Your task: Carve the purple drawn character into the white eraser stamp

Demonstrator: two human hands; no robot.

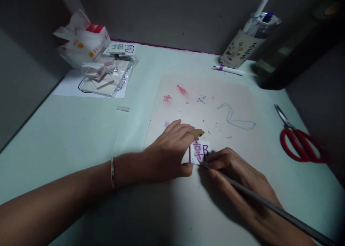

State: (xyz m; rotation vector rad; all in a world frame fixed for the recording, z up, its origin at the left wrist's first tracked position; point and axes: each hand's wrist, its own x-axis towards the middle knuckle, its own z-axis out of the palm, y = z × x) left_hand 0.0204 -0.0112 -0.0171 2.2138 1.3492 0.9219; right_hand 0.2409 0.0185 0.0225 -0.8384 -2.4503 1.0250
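My left hand point(169, 150) grips a small white block point(193, 156), perhaps rubber, between thumb and fingers. Purple characters are drawn on its face, and a dark line runs along its left side. A tan scrap point(198, 133) shows at my left fingertips. My right hand point(237, 177) is closed in a pen-like grip around a long, slim grey carving knife point(250, 194). The knife's fine tip meets the block's lower edge, close to my left thumb. Both hands are over a pale sheet point(172, 206) with pink and purple smudges, a blue line drawing and small dark crumbs.
Red-handled scissors point(296, 143) lie at the right. A white marker point(229, 71) is beside a pen cup point(241, 44) at the back, near a dark bottle point(291, 51). Bagged blocks point(104, 75) and a white plastic bag point(83, 41) sit back left, with a small strip point(123, 108) nearer.
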